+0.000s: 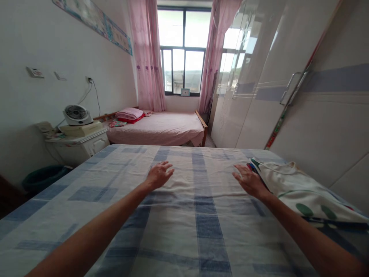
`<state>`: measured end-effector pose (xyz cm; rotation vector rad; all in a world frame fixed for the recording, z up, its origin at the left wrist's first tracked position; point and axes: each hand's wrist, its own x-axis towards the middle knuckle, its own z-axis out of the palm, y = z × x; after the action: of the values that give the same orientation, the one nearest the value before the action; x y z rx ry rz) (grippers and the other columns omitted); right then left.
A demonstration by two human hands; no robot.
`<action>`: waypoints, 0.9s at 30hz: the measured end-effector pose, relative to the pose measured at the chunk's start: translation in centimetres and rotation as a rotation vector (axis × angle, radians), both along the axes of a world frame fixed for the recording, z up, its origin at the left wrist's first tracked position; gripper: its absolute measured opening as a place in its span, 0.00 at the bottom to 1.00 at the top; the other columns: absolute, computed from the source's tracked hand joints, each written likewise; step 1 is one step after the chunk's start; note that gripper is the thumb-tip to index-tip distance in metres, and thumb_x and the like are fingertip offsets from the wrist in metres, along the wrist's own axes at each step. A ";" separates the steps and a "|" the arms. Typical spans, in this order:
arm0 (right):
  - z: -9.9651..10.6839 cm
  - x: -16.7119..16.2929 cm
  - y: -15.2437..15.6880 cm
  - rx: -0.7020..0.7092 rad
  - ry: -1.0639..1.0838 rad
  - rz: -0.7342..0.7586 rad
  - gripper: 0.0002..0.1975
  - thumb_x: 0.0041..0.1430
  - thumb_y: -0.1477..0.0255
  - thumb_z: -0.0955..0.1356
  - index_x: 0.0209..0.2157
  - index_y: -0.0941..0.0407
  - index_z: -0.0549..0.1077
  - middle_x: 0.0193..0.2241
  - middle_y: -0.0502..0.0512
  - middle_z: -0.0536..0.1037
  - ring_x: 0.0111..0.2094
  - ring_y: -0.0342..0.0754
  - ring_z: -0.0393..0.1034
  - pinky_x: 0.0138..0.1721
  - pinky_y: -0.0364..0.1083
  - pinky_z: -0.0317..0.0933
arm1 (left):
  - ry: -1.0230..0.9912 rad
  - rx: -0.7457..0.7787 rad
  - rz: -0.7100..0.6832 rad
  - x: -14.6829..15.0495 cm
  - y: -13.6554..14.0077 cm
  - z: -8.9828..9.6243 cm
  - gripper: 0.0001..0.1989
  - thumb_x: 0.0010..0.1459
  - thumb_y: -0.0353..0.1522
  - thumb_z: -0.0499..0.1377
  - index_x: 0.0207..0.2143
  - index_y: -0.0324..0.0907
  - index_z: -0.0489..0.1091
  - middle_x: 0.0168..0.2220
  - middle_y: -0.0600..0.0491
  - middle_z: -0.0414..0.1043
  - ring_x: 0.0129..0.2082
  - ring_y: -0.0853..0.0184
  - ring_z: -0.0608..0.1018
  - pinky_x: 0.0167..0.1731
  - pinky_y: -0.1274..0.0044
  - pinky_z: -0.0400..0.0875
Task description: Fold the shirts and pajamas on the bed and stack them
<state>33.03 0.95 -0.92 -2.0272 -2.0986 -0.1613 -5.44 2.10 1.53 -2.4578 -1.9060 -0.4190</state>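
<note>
While both bare hands reach out over it, a blue-and-white checked sheet [180, 234] covers the bed that fills the lower half of the frame; shallow wrinkles run across it between the arms. Left hand [159, 176], just left of centre: fingers loosely extended and slightly apart, nothing held. Right hand [248, 181], right of centre: palm downward, fingers also parted, nothing visible in them. Cannot tell whether either palm presses the cloth or hovers close above it.

Just beside the right hand, a white garment [284, 175] with green trim lies on the bed, lower right of the frame; more cloth lies around it, one part bearing green ovals. Contact with the hand unclear.

Beyond the sheet's far edge, centre of the frame: a second bed [173, 125] in pink, a folded pink quilt [129, 113] on its left part, red cloth [135, 119] under that. Left of the frame: white cabinet [99, 144], a box on it [82, 130], a fan [76, 114] atop the box; dark green bin [43, 179] below.

Top centre: window [184, 48] between pink curtains [150, 57]. Right side: tall glossy wardrobe [250, 104], reflecting the window.
</note>
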 end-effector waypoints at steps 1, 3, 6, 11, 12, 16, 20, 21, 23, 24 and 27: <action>-0.1 -0.1 1.6 -0.007 -0.013 -0.054 0.28 0.62 0.62 0.55 0.60 0.58 0.60 0.62 0.59 0.59 0.63 0.51 0.48 0.62 0.53 0.42 | 0.017 -0.019 0.035 0.1 1.6 -0.4 0.22 0.63 0.42 0.46 0.55 0.47 0.65 0.62 0.49 0.59 0.61 0.59 0.62 0.57 0.66 0.57; -1.0 -0.1 4.6 -0.027 -0.006 -0.159 0.29 0.62 0.61 0.55 0.61 0.58 0.58 0.63 0.61 0.55 0.64 0.56 0.46 0.61 0.58 0.40 | 0.041 -0.061 0.093 0.0 4.6 -1.8 0.26 0.62 0.45 0.45 0.59 0.47 0.60 0.65 0.46 0.52 0.64 0.53 0.56 0.57 0.56 0.53; -2.8 0.5 7.9 -0.076 0.022 -0.251 0.30 0.62 0.58 0.55 0.61 0.56 0.59 0.63 0.61 0.56 0.63 0.60 0.48 0.60 0.62 0.42 | 0.061 -0.122 0.133 -0.5 7.9 -3.9 0.30 0.61 0.49 0.43 0.62 0.47 0.55 0.66 0.45 0.49 0.64 0.50 0.53 0.57 0.52 0.48; -4.5 2.3 10.5 -0.131 0.030 -0.277 0.32 0.62 0.54 0.51 0.63 0.54 0.55 0.65 0.57 0.52 0.64 0.61 0.46 0.61 0.61 0.40 | 0.068 -0.161 0.132 -1.4 10.4 -5.1 0.35 0.60 0.53 0.38 0.64 0.47 0.49 0.67 0.48 0.43 0.66 0.52 0.48 0.60 0.54 0.41; -4.6 2.5 10.7 -0.135 0.031 -0.276 0.32 0.62 0.54 0.51 0.63 0.54 0.55 0.65 0.57 0.51 0.64 0.61 0.46 0.61 0.61 0.39 | 0.072 -0.162 0.131 -1.5 10.6 -5.1 0.35 0.60 0.53 0.38 0.64 0.48 0.49 0.67 0.48 0.43 0.66 0.52 0.48 0.60 0.55 0.41; -4.8 2.7 10.8 -0.108 0.047 -0.262 0.32 0.62 0.55 0.52 0.63 0.55 0.57 0.65 0.58 0.53 0.63 0.62 0.46 0.60 0.61 0.40 | 0.083 -0.154 0.126 -1.5 10.7 -5.2 0.35 0.60 0.53 0.38 0.64 0.47 0.49 0.67 0.48 0.43 0.66 0.52 0.48 0.60 0.54 0.41; -3.7 1.5 9.9 -0.018 0.081 -0.232 0.27 0.60 0.60 0.57 0.57 0.57 0.66 0.59 0.62 0.64 0.60 0.60 0.55 0.58 0.59 0.47 | 0.072 -0.163 0.122 -1.5 10.5 -4.9 0.33 0.61 0.51 0.41 0.64 0.47 0.51 0.67 0.47 0.45 0.65 0.52 0.50 0.60 0.55 0.44; -2.9 1.2 9.5 0.018 0.088 -0.213 0.25 0.59 0.62 0.58 0.55 0.58 0.68 0.57 0.62 0.67 0.58 0.57 0.58 0.57 0.56 0.50 | 0.067 -0.161 0.128 -1.6 10.5 -4.6 0.32 0.61 0.50 0.41 0.64 0.46 0.51 0.66 0.46 0.47 0.65 0.52 0.51 0.59 0.55 0.47; -1.1 1.1 8.1 0.119 0.093 -0.175 0.23 0.59 0.65 0.58 0.52 0.58 0.69 0.54 0.60 0.70 0.56 0.52 0.61 0.56 0.50 0.53 | 0.051 -0.144 0.145 -1.8 10.0 -3.8 0.31 0.62 0.48 0.40 0.63 0.44 0.52 0.65 0.44 0.49 0.64 0.52 0.53 0.58 0.57 0.52; -0.1 1.5 7.2 0.177 0.091 -0.165 0.23 0.59 0.66 0.57 0.53 0.59 0.68 0.54 0.61 0.70 0.57 0.51 0.60 0.56 0.49 0.53 | 0.041 -0.128 0.147 -1.9 9.6 -3.4 0.31 0.63 0.47 0.39 0.63 0.43 0.52 0.65 0.44 0.49 0.64 0.53 0.53 0.57 0.58 0.54; 2.3 4.5 3.5 0.441 0.095 -0.264 0.26 0.59 0.68 0.55 0.56 0.65 0.63 0.56 0.70 0.66 0.58 0.57 0.55 0.56 0.56 0.51 | 0.023 -0.077 0.103 -2.6 7.6 -2.3 0.29 0.63 0.46 0.39 0.61 0.45 0.56 0.65 0.46 0.50 0.65 0.58 0.52 0.59 0.64 0.53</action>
<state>37.54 4.40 1.39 -1.9762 -1.5592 -0.5104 -8.02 9.72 -0.81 -2.3839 -2.0665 -0.3197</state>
